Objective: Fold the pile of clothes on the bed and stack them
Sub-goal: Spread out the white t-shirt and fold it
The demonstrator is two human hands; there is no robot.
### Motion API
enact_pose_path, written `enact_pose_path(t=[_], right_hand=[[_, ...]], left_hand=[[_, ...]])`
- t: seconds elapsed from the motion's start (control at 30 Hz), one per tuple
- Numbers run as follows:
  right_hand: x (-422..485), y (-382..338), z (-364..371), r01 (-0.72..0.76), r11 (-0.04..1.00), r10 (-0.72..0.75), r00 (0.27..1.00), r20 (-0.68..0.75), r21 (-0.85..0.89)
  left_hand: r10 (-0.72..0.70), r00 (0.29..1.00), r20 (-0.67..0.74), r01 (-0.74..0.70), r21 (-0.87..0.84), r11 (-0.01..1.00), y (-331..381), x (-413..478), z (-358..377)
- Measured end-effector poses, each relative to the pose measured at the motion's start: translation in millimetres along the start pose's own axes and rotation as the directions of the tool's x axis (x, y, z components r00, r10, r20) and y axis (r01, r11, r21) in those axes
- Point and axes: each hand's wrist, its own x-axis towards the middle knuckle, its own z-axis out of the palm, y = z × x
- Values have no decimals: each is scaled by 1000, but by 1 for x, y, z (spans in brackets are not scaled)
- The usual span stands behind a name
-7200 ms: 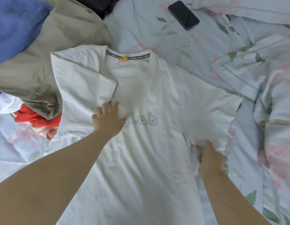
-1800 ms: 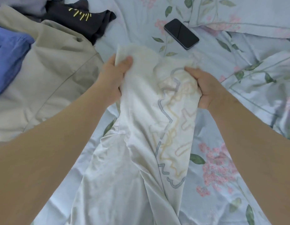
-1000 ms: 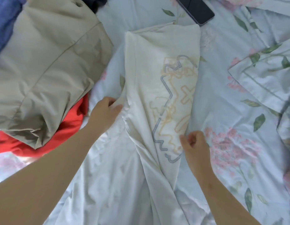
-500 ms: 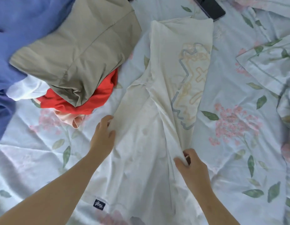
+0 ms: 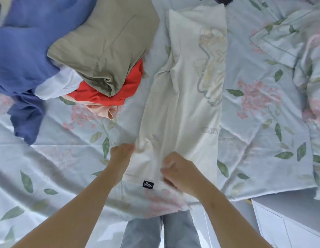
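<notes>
1. My cream-white T-shirt (image 5: 180,111), folded lengthwise into a long strip with a pale line print showing along its right side, lies flat on the pale blue floral bed sheet (image 5: 263,108). Its hem is the end nearest me.
2. My right hand (image 5: 179,170) is closed on the T-shirt near the hem. The fingers curl round a bunch of cloth just right of the small black woven label (image 5: 148,185).
3. My left hand (image 5: 122,153) sits at the strip's left edge with its fingertips on the cloth. Blur keeps me from telling whether they pinch it or only press.
4. Just left of the T-shirt lies the rumpled pile. A khaki garment (image 5: 105,45) sits on top of a red garment (image 5: 109,93), a peach garment (image 5: 102,110) pokes out beneath, and a blue garment (image 5: 21,47) spreads farthest left.
5. My legs, in light blue jeans (image 5: 161,231), stand at the bed's near edge.
</notes>
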Motion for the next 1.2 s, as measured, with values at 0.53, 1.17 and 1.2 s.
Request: enact_pose_path(t=[0.53, 1.17, 1.2], right_hand=[[-18, 127, 36, -159, 974, 216, 866, -451, 161], [-8, 109, 58, -197, 915, -32, 833, -553, -351], [-5, 104, 59, -204, 911, -41, 821, -570, -359]], left_hand=[[73, 996, 46, -86, 495, 864, 8, -26, 56], [-80, 844, 530, 329, -395, 858, 87, -51, 7], [-30, 829, 558, 329, -443, 834, 96, -53, 6]])
